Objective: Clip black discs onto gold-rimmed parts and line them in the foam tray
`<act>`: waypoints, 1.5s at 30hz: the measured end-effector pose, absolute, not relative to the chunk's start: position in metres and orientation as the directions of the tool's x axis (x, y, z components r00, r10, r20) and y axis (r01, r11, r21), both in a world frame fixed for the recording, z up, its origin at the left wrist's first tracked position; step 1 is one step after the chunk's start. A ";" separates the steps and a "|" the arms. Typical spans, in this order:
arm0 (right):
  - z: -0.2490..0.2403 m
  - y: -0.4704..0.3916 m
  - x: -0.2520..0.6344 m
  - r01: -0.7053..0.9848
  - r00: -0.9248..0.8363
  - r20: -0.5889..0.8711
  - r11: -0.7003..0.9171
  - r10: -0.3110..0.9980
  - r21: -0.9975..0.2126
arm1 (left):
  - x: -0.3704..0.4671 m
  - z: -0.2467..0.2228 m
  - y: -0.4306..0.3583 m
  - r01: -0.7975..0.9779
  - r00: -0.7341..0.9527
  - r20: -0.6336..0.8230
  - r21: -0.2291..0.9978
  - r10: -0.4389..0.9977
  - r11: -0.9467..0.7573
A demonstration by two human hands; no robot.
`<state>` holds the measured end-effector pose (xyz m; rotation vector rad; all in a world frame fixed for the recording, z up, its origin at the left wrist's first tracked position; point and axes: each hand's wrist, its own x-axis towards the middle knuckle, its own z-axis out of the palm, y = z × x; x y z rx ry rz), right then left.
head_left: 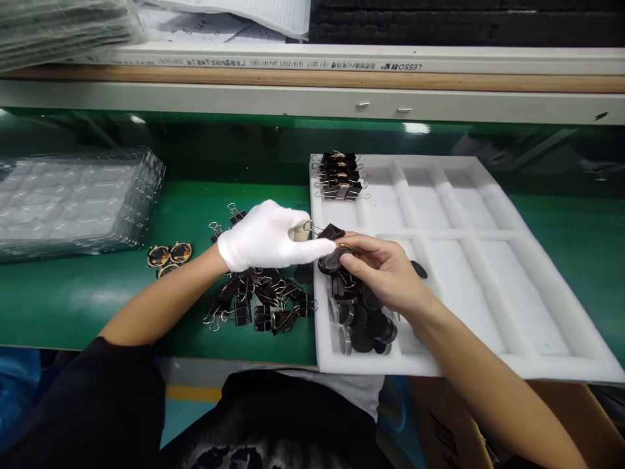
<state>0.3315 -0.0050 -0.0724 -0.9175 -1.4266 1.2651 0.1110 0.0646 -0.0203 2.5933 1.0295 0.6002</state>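
Note:
My left hand (273,236), in a white glove, reaches over the tray's left edge with its fingertips at a black binder clip (332,232). Bare, my right hand (383,267) pinches a round watch-like part (334,259) between thumb and fingers, the clip against its upper edge. Another clip (343,284) shows just below that part. Several round dark discs (364,326) lie in the tray compartment beneath my hands. A pile of loose binder clips (263,303) is on the green table, below my left hand. Round gold-rimmed parts (180,252) sit left of my left wrist.
The white foam tray (525,260) has several compartments; a row of clipped parts (340,176) stands in its back left one. Stacked clear plastic trays (73,202) are at the left of the green table (112,312). A ledge (244,98) runs along the back, with papers (224,23) beyond.

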 end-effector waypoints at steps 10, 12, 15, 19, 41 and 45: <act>-0.070 -0.001 0.341 0.058 -0.136 0.157 0.166 0.978 -0.984 | 0.108 -0.021 0.071 0.530 0.640 0.438 0.344 0.632 -0.775; -0.069 0.001 0.346 0.105 -0.122 0.168 0.181 0.978 -0.978 | 0.108 -0.018 0.069 0.479 0.670 0.416 0.389 0.614 -0.787; -0.070 0.003 0.351 0.130 -0.160 0.177 0.198 0.971 -0.972 | 0.111 -0.019 0.064 0.437 0.707 0.396 0.407 0.587 -0.802; -0.070 0.002 0.352 0.132 -0.226 0.164 0.197 0.960 -0.971 | 0.115 -0.026 0.060 0.400 0.744 0.360 0.434 0.563 -0.807; -0.081 0.003 0.351 0.639 -0.320 0.739 0.711 0.592 -0.293 | 0.122 -0.018 0.048 0.563 0.650 -0.217 0.780 0.728 -0.271; -0.076 0.001 0.354 0.729 -0.281 0.763 0.646 0.582 -0.225 | 0.127 -0.014 0.050 0.548 0.646 -0.132 0.766 0.752 -0.336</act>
